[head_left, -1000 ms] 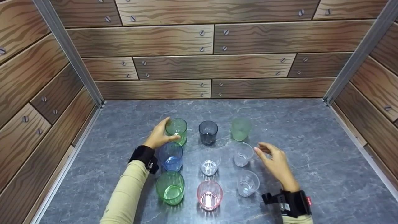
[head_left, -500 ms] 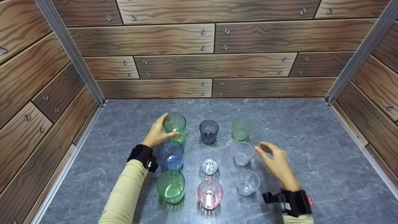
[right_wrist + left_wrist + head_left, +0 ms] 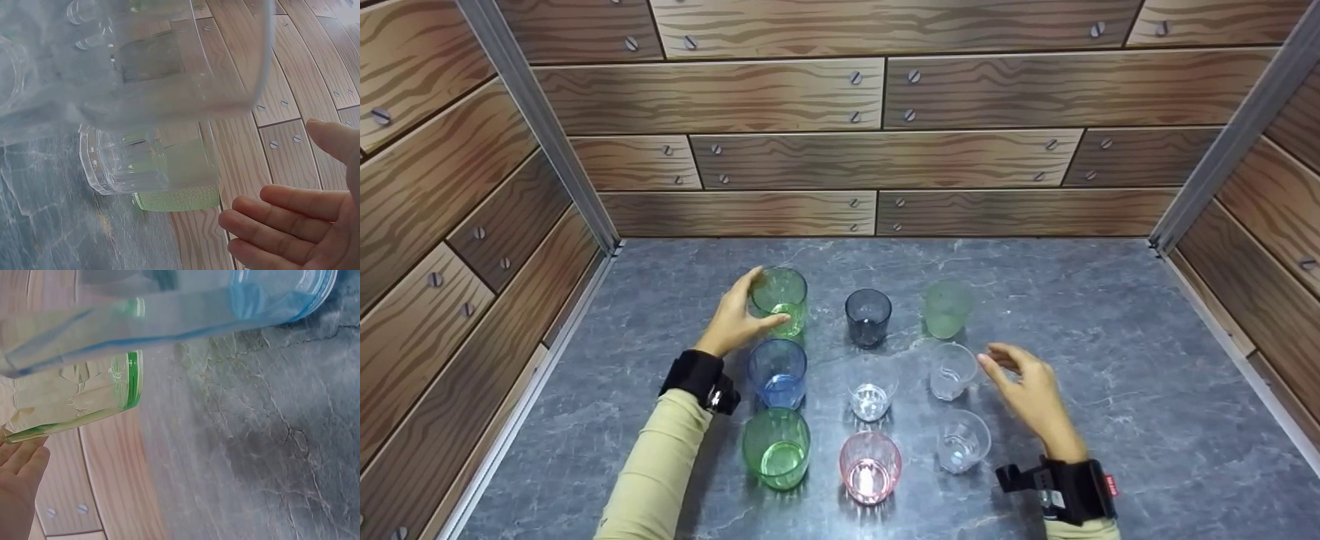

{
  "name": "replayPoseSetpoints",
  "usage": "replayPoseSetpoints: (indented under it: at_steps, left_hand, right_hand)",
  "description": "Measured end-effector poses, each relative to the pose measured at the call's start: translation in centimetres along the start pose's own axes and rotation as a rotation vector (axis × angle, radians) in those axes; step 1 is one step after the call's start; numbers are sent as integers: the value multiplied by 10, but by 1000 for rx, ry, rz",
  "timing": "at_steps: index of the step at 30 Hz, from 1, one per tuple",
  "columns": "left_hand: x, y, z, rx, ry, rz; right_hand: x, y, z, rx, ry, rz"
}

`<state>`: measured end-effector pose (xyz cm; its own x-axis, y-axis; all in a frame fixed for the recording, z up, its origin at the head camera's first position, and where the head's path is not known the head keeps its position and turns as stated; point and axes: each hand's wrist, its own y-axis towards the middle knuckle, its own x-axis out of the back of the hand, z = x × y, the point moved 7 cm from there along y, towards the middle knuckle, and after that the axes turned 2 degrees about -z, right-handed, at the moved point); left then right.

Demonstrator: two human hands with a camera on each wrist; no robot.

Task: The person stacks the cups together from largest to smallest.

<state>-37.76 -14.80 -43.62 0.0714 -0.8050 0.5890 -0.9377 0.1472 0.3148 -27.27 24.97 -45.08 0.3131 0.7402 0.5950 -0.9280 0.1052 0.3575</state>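
Note:
My left hand [image 3: 737, 318] grips a light green glass [image 3: 780, 300] at the far left of the glasses, thumb on the near side and fingers on the far side. In the left wrist view the green glass [image 3: 73, 394] seems raised off the table, and fingertips meet its rim. Just in front of it stands a blue glass [image 3: 777, 375]. My right hand [image 3: 1030, 390] hovers beside a clear glass [image 3: 952, 373] without holding it. Its fingers [image 3: 281, 225] are relaxed and apart from the thumb in the right wrist view.
A dark grey glass [image 3: 868, 319] and a frosted green glass [image 3: 948, 310] stand at the back. Nearer are a clear glass [image 3: 873, 394], another clear glass [image 3: 963, 442], a pink glass [image 3: 870, 469] and a larger green glass [image 3: 777, 450]. Wood-patterned walls [image 3: 795, 161] enclose the marbled table [image 3: 1140, 330].
My left hand and the light green glass have moved up and slightly away, with the gap to the blue glass growing. The right hand stays by the clear glass.

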Motion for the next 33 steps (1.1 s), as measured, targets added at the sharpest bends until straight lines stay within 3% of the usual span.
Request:
replayPoseSetpoints:
  at_steps: [8, 14, 20, 28, 33]
  left_hand:
    - [5, -6, -14, -92, 0, -36]
    - [7, -9, -16, -122, -21, -52]
    - [11, -11, -18, -137, -29, -67]
    - [11, -14, -22, -101, -33, -48]
    - [12, -17, -26, -130, -38, -52]
  right_hand:
    - [1, -1, 0, 16, -6, -11]
    - [2, 0, -1, 18, -11, -15]
    - [1, 0, -1, 6, 4, -5]
    - [2, -1, -1, -5, 1, -5]
    - [2, 0, -1, -4, 0, -7]
